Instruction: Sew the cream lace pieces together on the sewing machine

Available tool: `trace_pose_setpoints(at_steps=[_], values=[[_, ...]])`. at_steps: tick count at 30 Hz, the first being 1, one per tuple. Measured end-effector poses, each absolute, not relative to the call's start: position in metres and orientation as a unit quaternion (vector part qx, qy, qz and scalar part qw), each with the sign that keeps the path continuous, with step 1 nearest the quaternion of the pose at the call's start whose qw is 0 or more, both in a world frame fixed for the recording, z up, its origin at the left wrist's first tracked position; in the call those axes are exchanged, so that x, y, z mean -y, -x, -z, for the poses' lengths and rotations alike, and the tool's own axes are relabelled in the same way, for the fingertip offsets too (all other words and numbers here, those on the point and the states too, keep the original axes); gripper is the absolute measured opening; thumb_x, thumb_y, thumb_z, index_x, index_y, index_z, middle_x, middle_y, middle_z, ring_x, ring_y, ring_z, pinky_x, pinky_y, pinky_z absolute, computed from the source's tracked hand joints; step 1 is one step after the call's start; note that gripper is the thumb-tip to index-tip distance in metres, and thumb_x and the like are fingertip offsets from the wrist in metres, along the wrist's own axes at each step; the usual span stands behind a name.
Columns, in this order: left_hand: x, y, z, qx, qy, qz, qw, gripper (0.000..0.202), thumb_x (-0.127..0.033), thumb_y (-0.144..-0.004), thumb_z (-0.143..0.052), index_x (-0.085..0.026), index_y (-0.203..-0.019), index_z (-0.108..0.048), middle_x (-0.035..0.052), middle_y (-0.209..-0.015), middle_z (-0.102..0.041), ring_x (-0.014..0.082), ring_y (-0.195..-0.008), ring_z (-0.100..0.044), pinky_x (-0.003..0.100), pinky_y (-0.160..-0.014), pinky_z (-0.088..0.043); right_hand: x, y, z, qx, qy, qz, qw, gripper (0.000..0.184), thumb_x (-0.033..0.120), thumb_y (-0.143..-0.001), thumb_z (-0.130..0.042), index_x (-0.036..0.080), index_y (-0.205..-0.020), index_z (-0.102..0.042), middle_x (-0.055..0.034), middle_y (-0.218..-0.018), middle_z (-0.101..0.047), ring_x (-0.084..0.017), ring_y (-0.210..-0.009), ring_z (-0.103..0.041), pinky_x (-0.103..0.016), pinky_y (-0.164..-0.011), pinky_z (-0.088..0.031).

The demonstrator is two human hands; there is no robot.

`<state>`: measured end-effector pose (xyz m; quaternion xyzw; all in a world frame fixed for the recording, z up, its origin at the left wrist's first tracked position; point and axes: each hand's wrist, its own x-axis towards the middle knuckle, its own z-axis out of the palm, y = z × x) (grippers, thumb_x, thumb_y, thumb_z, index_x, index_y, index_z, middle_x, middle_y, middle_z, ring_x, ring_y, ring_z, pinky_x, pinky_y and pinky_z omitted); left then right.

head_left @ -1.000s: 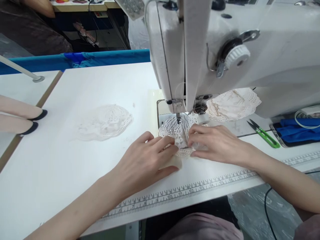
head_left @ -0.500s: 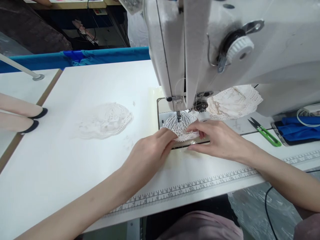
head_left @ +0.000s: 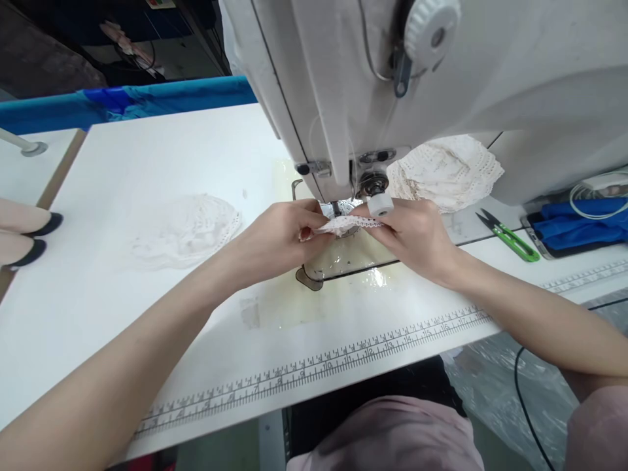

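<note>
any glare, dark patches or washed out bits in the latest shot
Head view: glare glints on the yellowish film near the needle; head view: the left-hand lace piece almost melts into the white tabletop; head view: the top-left background is dark.

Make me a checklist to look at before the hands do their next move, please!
1. Left hand gripping the lace: ok, pinching one end.
2. Right hand gripping it too: ok, at the other end.
3. Lace lying flat: not ok, its near edge is raised between the hands.
4. Presser foot pressing on the lace: cannot tell, too small.
5. Green snips clear of both hands: ok, lying apart.
</note>
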<state>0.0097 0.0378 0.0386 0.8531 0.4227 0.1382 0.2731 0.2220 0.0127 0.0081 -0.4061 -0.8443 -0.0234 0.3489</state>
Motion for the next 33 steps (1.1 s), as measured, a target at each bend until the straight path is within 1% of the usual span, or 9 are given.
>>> trace_pose_setpoints(at_steps=[4, 9, 11, 12, 15, 18, 21, 24, 33], values=[[-0.038, -0.005, -0.043, -0.405, -0.837, -0.144, 0.339, 0.030, -0.039, -0.087, -0.050, -0.022, -0.071, -0.069, 0.0013, -0.071, -0.053, 0.0119, -0.061, -0.049, 0.027, -0.054, -0.039, -0.013, -0.221, -0.009, 0.847, 0.425, 0.008, 0.320, 0.027, 0.016, -0.090, -0.045, 0.014, -0.081, -0.070, 0.0030, -0.055, -0.054, -0.007, -0.046, -0.037, -0.021, -0.043, -0.023], [-0.025, -0.003, -0.035, -0.384, -0.845, -0.165, 0.334, 0.033, -0.032, -0.091, -0.046, -0.019, -0.068, -0.066, 0.0022, -0.075, -0.054, 0.0114, -0.062, -0.052, 0.026, -0.056, -0.044, -0.007, -0.223, -0.012, 0.858, 0.409, -0.005, 0.312, 0.025, 0.014, -0.087, -0.049, 0.017, -0.093, -0.073, 0.0023, -0.064, -0.065, -0.007, -0.048, -0.046, -0.021, -0.043, -0.025], [-0.015, -0.004, -0.026, -0.354, -0.882, -0.176, 0.258, 0.033, -0.027, -0.093, -0.045, -0.017, -0.071, -0.067, 0.0044, -0.080, -0.057, 0.0119, -0.064, -0.053, 0.027, -0.057, -0.045, -0.004, -0.225, -0.014, 0.880, 0.376, -0.004, 0.289, 0.025, 0.014, -0.085, -0.050, 0.019, -0.091, -0.073, 0.0021, -0.070, -0.069, -0.009, -0.053, -0.052, -0.022, -0.047, -0.029], [-0.010, -0.005, -0.021, -0.338, -0.903, -0.187, 0.188, 0.034, -0.024, -0.093, -0.044, -0.017, -0.069, -0.067, 0.0057, -0.081, -0.059, 0.0134, -0.068, -0.055, 0.028, -0.061, -0.046, -0.003, -0.226, -0.015, 0.894, 0.356, 0.008, 0.272, 0.024, 0.014, -0.084, -0.051, 0.019, -0.087, -0.073, 0.0018, -0.074, -0.071, -0.010, -0.057, -0.054, -0.024, -0.049, -0.032], [0.007, -0.007, -0.010, -0.311, -0.928, -0.203, -0.046, 0.019, -0.018, -0.091, -0.051, -0.017, -0.089, -0.070, 0.0052, -0.083, -0.067, 0.0190, -0.076, -0.058, 0.035, -0.067, -0.044, 0.000, -0.228, -0.017, 0.925, 0.293, 0.067, 0.231, 0.021, 0.014, -0.083, -0.053, 0.019, -0.078, -0.072, 0.0002, -0.092, -0.073, -0.016, -0.078, -0.061, -0.030, -0.064, -0.039], [0.019, -0.006, -0.005, -0.307, -0.921, -0.193, -0.143, 0.023, -0.015, -0.088, -0.057, -0.018, -0.108, -0.067, 0.0062, -0.110, -0.070, 0.0249, -0.101, -0.061, 0.040, -0.078, -0.043, 0.000, -0.227, -0.016, 0.938, 0.265, 0.078, 0.211, 0.020, 0.012, -0.085, -0.051, 0.017, -0.080, -0.070, -0.0007, -0.101, -0.073, -0.018, -0.098, -0.062, -0.033, -0.079, -0.039], [0.024, -0.004, -0.004, -0.312, -0.926, -0.169, -0.126, 0.030, -0.013, -0.091, -0.053, -0.015, -0.120, -0.061, 0.0087, -0.124, -0.064, 0.0238, -0.116, -0.058, 0.041, -0.090, -0.040, 0.001, -0.226, -0.015, 0.942, 0.268, 0.061, 0.192, 0.023, 0.011, -0.086, -0.047, 0.017, -0.082, -0.069, -0.0010, -0.099, -0.074, -0.017, -0.099, -0.062, -0.032, -0.082, -0.039], [0.025, -0.002, -0.003, -0.315, -0.928, -0.168, -0.105, 0.030, -0.013, -0.093, -0.050, -0.014, -0.121, -0.059, 0.0103, -0.124, -0.064, 0.0228, -0.116, -0.059, 0.042, -0.096, -0.038, 0.001, -0.226, -0.016, 0.944, 0.269, 0.055, 0.185, 0.025, 0.011, -0.087, -0.045, 0.017, -0.082, -0.069, -0.0009, -0.101, -0.074, -0.016, -0.096, -0.063, -0.032, -0.083, -0.038], [0.022, -0.005, -0.002, -0.327, -0.924, -0.174, -0.090, 0.031, -0.015, -0.094, -0.050, -0.016, -0.123, -0.059, 0.0105, -0.125, -0.063, 0.0227, -0.117, -0.060, 0.045, -0.103, -0.035, -0.001, -0.226, -0.016, 0.943, 0.274, 0.053, 0.181, 0.025, 0.012, -0.087, -0.044, 0.016, -0.087, -0.069, -0.0008, -0.100, -0.074, -0.017, -0.093, -0.064, -0.034, -0.085, -0.038]])
